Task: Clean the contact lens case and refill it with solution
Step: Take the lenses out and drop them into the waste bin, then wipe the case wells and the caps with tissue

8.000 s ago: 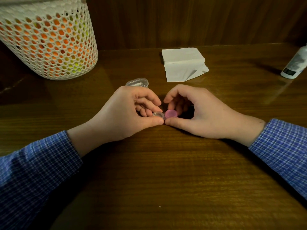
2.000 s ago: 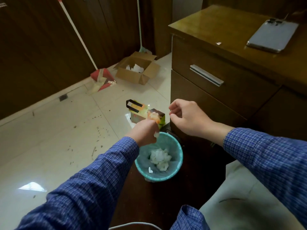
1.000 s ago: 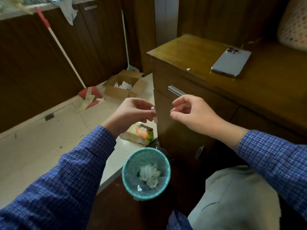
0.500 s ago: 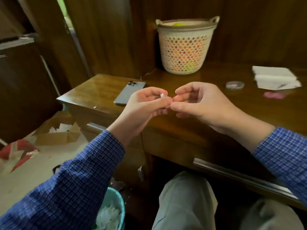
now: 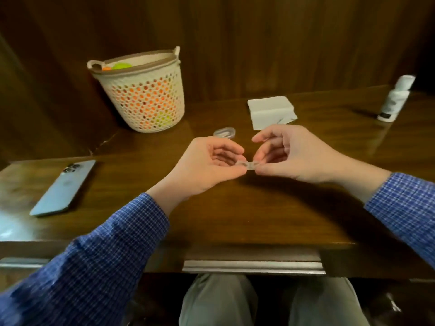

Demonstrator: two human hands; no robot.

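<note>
Centrally, on a desk (image 5: 235, 215), a basket (image 5: 146, 95) is filled with orange and green balls. Just above the wood, a clear lens case (image 5: 247, 165) is pinched between the curled left hand (image 5: 202, 165) and right hand (image 5: 294, 154).

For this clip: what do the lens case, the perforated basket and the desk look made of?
Lens case: clear plastic, seemingly; it looks see-through between the left hand and right hand.
Basket: cream moulded plastic, probably; regular punched holes.
Desk: varnished wood or veneer; visible grain, glossy reflections.
</note>
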